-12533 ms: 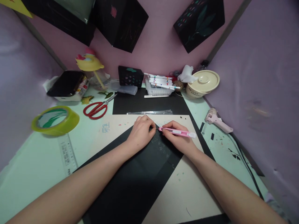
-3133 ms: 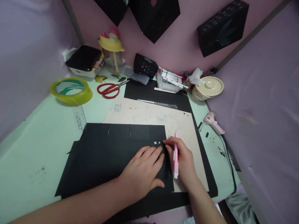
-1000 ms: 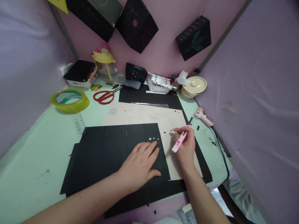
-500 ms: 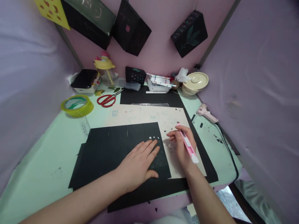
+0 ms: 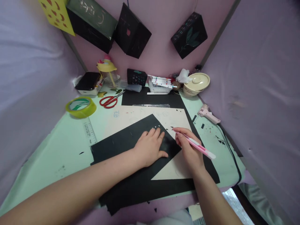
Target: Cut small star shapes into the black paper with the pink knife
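Note:
My left hand (image 5: 150, 148) lies flat with fingers spread on a sheet of black card (image 5: 119, 140). Small cut-out holes show pale just beyond its fingertips, near the card's far right corner. In my right hand (image 5: 191, 148) is a pink and white utility knife (image 5: 199, 145), gripped like a pen. Its tip points left, beside the card's right edge, by some tiny dark scraps. Under the card lies a cream sheet (image 5: 178, 168) with faint drawings, and below that a larger black sheet (image 5: 150, 190).
A ruler (image 5: 89, 131), yellow tape roll (image 5: 81, 107) and red-handled scissors (image 5: 109, 101) lie left. Behind stand a basket of white pens (image 5: 160, 84) and a lidded bowl (image 5: 197, 82). A corded pink glue gun (image 5: 208, 114) lies right. Black boxes (image 5: 132, 32) hang above.
My left hand has turned the black card counterclockwise and moved slightly right and away. The knife in my right hand has tilted from steep to flatter, its tip now farther left.

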`<state>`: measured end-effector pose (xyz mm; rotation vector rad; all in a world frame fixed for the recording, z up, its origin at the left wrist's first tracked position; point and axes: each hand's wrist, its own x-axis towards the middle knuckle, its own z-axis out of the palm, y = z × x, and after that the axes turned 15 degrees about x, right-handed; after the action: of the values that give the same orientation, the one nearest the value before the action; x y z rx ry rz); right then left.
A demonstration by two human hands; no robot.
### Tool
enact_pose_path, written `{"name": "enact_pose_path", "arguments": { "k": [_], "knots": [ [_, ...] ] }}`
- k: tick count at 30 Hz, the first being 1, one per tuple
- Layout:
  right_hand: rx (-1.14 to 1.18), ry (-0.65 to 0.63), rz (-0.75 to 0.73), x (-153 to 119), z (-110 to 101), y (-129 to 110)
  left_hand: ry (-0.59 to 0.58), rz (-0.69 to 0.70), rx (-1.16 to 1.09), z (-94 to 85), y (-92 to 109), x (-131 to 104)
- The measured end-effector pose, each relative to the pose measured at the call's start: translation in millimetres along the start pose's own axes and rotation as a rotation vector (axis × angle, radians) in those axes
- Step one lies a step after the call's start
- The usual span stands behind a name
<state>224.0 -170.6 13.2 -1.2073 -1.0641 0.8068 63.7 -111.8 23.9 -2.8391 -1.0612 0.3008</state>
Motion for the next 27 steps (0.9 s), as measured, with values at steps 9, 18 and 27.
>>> {"name": "enact_pose_path", "arguments": {
  "k": [9, 18, 27],
  "knots": [
    [0.147, -0.055, 0.199, 39.8, -0.1, -4.5, 0.026, -0.133, -0.094, -2.8, -13.3, 25.8],
    [0.002, -0.142, 0.24, 74.1, 21.4, 2.9, 0.081, 0.024, -0.218, 6.2, -64.8, 6.5],
    [-0.156, -0.18, 0.081, 87.5, 58.5, 23.4, 0.207, 0.051, -0.213, 34.1, -76.6, 0.3]
  ]
}}
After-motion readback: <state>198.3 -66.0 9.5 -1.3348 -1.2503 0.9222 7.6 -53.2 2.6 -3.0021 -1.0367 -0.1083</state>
